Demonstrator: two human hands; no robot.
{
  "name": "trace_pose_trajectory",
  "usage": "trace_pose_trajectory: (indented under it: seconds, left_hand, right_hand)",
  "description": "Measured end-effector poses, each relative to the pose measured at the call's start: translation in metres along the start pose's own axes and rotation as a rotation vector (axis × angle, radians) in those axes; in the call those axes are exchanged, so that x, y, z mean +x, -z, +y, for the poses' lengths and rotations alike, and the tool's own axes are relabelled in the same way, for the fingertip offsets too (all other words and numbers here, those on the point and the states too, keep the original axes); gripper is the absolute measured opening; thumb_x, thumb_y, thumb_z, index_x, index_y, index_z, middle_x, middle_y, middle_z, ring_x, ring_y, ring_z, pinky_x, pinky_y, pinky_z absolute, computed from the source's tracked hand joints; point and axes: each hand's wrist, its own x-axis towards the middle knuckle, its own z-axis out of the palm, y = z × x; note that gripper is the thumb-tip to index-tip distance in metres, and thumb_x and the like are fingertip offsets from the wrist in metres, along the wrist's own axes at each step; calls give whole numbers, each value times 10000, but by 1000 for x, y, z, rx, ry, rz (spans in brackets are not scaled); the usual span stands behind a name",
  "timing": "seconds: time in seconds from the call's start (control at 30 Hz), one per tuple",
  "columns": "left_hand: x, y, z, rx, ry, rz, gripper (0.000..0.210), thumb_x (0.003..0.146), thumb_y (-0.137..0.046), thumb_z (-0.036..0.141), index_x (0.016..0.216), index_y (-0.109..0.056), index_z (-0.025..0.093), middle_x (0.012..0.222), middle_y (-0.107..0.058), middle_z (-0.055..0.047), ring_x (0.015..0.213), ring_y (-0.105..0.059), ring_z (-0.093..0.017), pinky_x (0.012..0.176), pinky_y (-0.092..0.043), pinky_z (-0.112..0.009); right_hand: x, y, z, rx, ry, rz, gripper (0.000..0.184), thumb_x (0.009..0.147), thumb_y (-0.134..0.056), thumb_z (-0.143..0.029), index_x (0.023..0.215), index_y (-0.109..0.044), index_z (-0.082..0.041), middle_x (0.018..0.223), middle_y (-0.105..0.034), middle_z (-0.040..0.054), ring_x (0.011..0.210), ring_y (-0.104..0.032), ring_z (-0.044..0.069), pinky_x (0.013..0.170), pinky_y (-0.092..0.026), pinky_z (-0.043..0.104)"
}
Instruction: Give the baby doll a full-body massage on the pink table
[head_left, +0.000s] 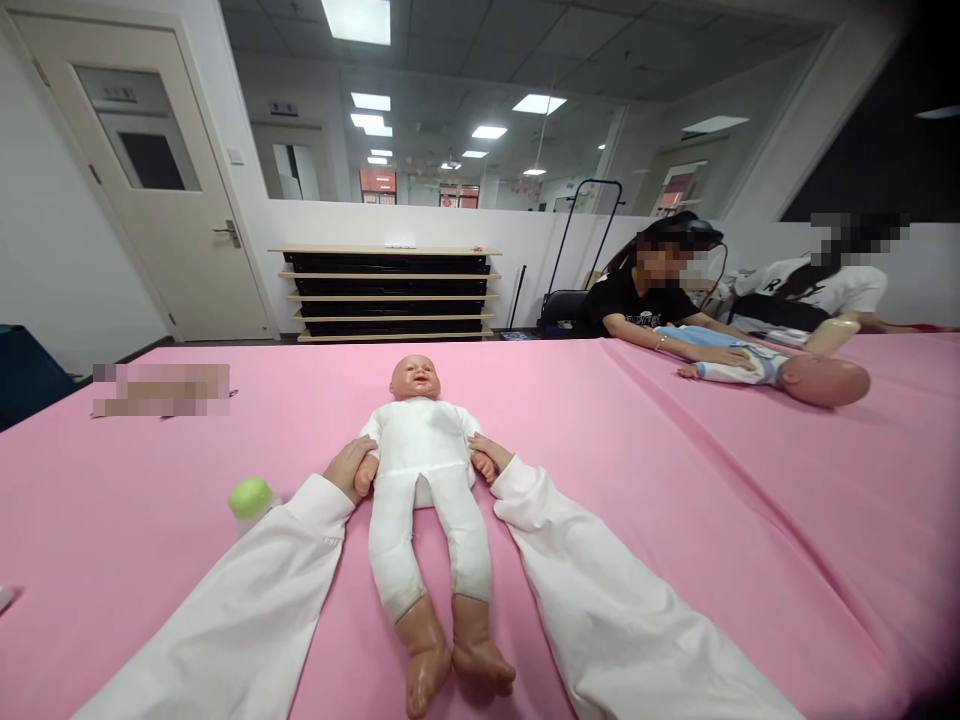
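Note:
A baby doll (421,438) with a cloth body in white lies on its back on the pink table cover, its head away from me and its bare feet towards me. My left hand (349,468) is wrapped round the doll's forearm on the left side, just above its small hand. On the other side my right hand (491,450) grips the matching forearm, fingers partly hidden behind the arm. Long white sleeves cover both my arms. Left of my left forearm stands a small container with a green lid (250,497).
A person in black (649,300) at the far right handles a second doll (821,378) in blue and white; another person (832,290) sits beyond. A blurred item (165,390) lies at the back left of the pink cover (600,430). Low shelves (390,290) stand behind the table.

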Motion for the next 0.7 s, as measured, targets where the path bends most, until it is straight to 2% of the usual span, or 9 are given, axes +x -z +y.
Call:
trace_pose_trajectory:
  seconds: [0.23,0.47,0.57,0.7]
  left_hand:
    - [2,3,2,13,70,-62,490,596,-515,235,1082,-479,183,1174,-552,-102,1169,-474,-249,1013,-372,-418]
    - [3,3,3,4,79,-63,464,613,-509,248,1072,-488,177,1153,-561,-103,1169,-473,-245,1012,-374,-413]
    - [3,3,2,12,107,-90,469,608,-512,237,1074,-488,189,1162,-561,-89,1183,-460,-244,1025,-360,-422]
    - [3,4,2,7,75,-85,496,592,-522,223,1084,-491,169,1169,-555,-110,1187,-458,-251,1030,-356,-414]
  right_hand:
    - [-3,3,-1,-15,4,-11,297,875,-490,-333,1103,-527,-145,1076,-559,70,908,-570,147,778,-505,339]
    - [-1,0,-3,-33,13,-8,252,883,-480,-325,1040,-547,-139,966,-584,49,776,-576,102,667,-517,262]
    - [1,1,-5,-41,18,-8,270,880,-483,-330,1068,-539,-145,1014,-576,59,829,-577,120,709,-518,292]
    - [6,1,-7,-52,19,-1,279,876,-490,-330,1074,-536,-139,1017,-575,60,838,-578,125,715,-518,299]
